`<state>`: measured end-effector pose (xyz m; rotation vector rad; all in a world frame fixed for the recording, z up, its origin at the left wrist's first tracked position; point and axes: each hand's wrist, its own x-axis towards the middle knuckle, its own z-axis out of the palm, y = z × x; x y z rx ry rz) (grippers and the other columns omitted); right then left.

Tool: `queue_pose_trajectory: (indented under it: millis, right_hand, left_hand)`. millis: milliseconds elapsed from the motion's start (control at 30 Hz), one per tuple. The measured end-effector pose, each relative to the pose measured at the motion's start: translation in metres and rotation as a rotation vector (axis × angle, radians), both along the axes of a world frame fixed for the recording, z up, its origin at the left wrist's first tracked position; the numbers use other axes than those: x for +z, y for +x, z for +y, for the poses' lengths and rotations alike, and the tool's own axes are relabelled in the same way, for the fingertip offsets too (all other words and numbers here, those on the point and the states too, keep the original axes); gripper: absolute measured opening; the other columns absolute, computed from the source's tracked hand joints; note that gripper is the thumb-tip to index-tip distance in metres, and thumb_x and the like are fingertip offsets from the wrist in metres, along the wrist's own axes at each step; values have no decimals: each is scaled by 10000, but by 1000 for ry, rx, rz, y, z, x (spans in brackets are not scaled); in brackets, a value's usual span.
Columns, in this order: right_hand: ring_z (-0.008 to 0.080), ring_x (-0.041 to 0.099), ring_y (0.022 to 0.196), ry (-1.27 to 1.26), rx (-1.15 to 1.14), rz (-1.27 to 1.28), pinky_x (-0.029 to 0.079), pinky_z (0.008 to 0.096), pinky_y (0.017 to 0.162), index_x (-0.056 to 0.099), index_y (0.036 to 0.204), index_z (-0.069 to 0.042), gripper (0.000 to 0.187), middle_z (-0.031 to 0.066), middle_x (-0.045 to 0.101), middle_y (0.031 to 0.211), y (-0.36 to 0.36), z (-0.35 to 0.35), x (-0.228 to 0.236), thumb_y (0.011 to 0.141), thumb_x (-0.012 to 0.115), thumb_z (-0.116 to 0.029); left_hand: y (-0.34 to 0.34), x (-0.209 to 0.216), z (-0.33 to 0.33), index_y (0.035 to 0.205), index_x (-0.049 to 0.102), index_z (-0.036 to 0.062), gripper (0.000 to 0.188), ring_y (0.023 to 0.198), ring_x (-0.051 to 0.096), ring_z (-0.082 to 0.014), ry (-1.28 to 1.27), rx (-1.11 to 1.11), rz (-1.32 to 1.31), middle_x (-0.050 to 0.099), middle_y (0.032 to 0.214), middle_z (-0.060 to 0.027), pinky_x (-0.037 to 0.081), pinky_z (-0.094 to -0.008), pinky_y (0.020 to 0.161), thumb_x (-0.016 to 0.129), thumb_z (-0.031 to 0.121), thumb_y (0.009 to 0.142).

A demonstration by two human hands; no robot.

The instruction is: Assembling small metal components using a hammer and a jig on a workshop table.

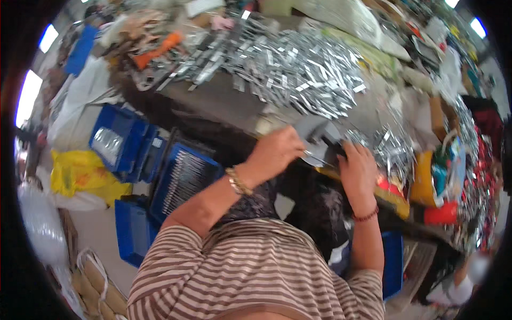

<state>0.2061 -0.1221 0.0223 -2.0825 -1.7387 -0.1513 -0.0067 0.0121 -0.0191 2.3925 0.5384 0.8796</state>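
My left hand [277,150] is closed in a pinch over the near edge of the workbench. From its fingertips a thin metal piece [316,159] points to the right. My right hand [358,169] curls its fingers against a dark handle-like part [333,145]; blur hides its exact kind. Both hands meet around a small grey metal fixture [309,127] on the bench edge. Just beyond it spreads a big heap of flat shiny metal strips [298,66]. A smaller pile of such strips [392,144] lies right of my right hand.
Left of me, a blue tray [184,181] holds rows of metal pieces, beside stacked blue bins [120,138] and a yellow bag [82,173]. An orange-handled tool [157,50] lies at the bench's far left. At right stand a yellow container [424,178] and a red one [441,213].
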Motion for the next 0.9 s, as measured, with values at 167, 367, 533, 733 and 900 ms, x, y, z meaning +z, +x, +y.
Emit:
queue_pose_trajectory:
  millis: [167,367,533,733,900]
  right_hand:
    - [371,636,909,65,-53,133,516,464,776,673,1162,-55,315,140,616,1040,-2,-15,3,853,735,-63]
    - [350,668,815,169,30,223,541,422,677,699,1190,-96,325,121,609,1049,-18,-50,18,874,700,-23]
    - [302,677,773,181,47,46,553,394,650,735,1129,-118,307,91,629,1027,-34,-56,15,858,666,11]
    - [262,677,764,361,3,140,553,371,639,773,1151,-149,363,71,640,962,-42,-50,14,846,665,16]
    - [282,670,777,213,39,40,547,367,652,762,1102,-109,306,89,635,959,-40,-55,-1,834,697,22]
  left_hand:
    - [9,5,-3,938,765,44,115,852,630,-261,-91,-44,-17,597,909,-72,498,-375,738,774,125,857]
    - [5,2,-10,956,766,33,114,849,627,-260,-118,-37,-14,593,915,-79,495,-369,739,771,85,855]
    - [6,6,-14,962,743,10,127,850,622,-268,-139,-37,-11,588,922,-89,495,-373,743,771,42,842]
    - [6,2,-9,947,690,-9,140,846,612,-272,-138,-42,-22,574,924,-93,490,-374,744,772,13,836]
    - [6,-2,-5,997,717,12,170,857,615,-252,-160,-70,-34,566,918,-85,488,-360,745,773,16,837]
